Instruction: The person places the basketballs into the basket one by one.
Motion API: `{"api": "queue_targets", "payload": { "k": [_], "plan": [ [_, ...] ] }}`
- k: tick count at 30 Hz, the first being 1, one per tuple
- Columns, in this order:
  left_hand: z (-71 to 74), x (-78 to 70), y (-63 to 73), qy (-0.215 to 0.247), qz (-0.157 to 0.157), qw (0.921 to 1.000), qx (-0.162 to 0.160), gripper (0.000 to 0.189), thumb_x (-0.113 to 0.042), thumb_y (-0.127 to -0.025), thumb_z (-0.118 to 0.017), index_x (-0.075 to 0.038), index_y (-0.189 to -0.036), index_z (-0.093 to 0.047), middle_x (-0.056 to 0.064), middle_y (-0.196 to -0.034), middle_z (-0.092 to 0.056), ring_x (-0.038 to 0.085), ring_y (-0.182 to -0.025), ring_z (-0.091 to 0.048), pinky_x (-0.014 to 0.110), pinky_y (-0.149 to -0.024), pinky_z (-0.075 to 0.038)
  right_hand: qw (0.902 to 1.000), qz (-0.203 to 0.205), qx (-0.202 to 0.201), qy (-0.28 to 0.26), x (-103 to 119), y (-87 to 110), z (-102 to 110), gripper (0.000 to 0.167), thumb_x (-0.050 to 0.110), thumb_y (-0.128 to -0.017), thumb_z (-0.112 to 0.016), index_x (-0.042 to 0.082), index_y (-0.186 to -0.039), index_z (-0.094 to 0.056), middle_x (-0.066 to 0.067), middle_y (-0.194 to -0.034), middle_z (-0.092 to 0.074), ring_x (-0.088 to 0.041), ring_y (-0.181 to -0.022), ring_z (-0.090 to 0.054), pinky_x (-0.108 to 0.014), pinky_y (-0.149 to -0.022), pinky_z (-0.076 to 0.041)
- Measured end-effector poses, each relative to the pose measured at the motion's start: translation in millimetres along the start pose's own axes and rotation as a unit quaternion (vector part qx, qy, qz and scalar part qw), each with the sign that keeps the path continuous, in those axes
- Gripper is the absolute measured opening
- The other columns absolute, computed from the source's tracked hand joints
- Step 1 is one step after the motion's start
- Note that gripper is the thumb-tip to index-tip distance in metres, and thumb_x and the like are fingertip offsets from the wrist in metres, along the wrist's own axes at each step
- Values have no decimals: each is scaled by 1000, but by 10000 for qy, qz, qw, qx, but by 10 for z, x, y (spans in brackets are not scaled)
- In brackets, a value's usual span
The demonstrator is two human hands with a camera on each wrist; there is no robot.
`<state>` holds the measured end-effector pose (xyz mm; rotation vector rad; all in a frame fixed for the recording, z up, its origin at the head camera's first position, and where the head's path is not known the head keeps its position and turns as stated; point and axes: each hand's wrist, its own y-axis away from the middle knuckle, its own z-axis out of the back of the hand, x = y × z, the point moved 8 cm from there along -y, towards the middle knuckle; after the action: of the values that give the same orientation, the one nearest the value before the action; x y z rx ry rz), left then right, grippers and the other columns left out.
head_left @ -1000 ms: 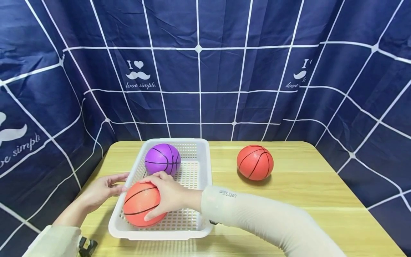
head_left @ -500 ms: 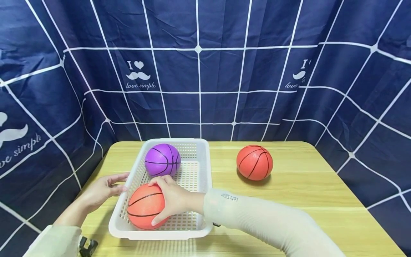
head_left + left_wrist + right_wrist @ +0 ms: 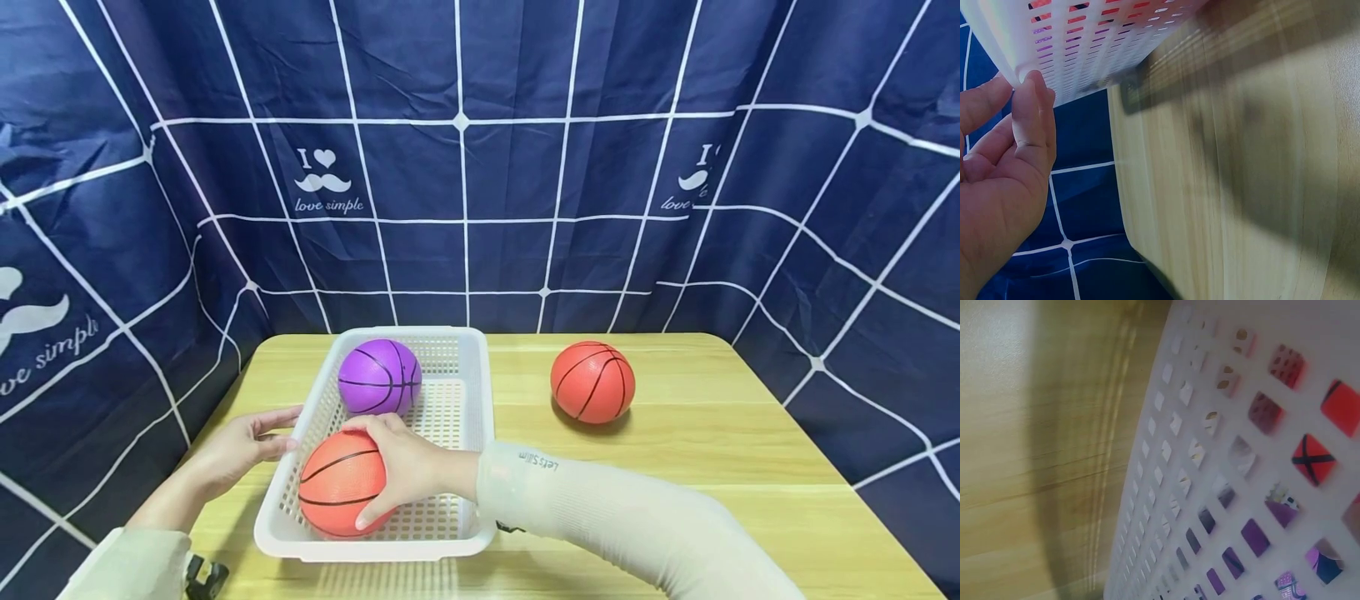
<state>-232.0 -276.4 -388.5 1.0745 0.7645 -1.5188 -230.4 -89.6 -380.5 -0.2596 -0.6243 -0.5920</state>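
In the head view, a white perforated plastic basket [image 3: 375, 548] stands on the left half of the table. My right hand [image 3: 408, 471] grips an orange toy basketball [image 3: 337, 485] from its right side, thumb low and fingers over the top, in the basket's near end. Behind it in the basket sits a purple toy basketball [image 3: 377, 377]. My left hand [image 3: 238, 450] is at the basket's left rim; the left wrist view has its thumb and fingers [image 3: 1029, 119] pinching that rim. The right wrist view looks through the basket wall [image 3: 1210, 487], where red and purple show in the holes.
A red toy basketball [image 3: 592, 382] rests on the wooden table [image 3: 675, 433], right of the basket. Dark blue curtain [image 3: 465, 167] with white lines encloses the table at the back and both sides.
My right hand and the orange basketball have shifted slightly right and toward the near end of the basket, then stayed almost still. The left hand keeps its place at the rim.
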Motion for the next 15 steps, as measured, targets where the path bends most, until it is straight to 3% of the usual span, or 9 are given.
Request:
{"api": "queue_targets", "payload": {
  "k": [15],
  "plan": [
    [3, 16, 2, -41, 70, 10000, -21, 60, -9, -89, -65, 15, -137, -38, 30, -131, -49, 17, -102, -60, 22, -82, -46, 9999, -43, 75, -101, -11, 23, 8, 110, 36, -60, -91, 23, -148, -25, -8, -142, -30, -14, -128, -34, -32, -97, -39]
  ]
}}
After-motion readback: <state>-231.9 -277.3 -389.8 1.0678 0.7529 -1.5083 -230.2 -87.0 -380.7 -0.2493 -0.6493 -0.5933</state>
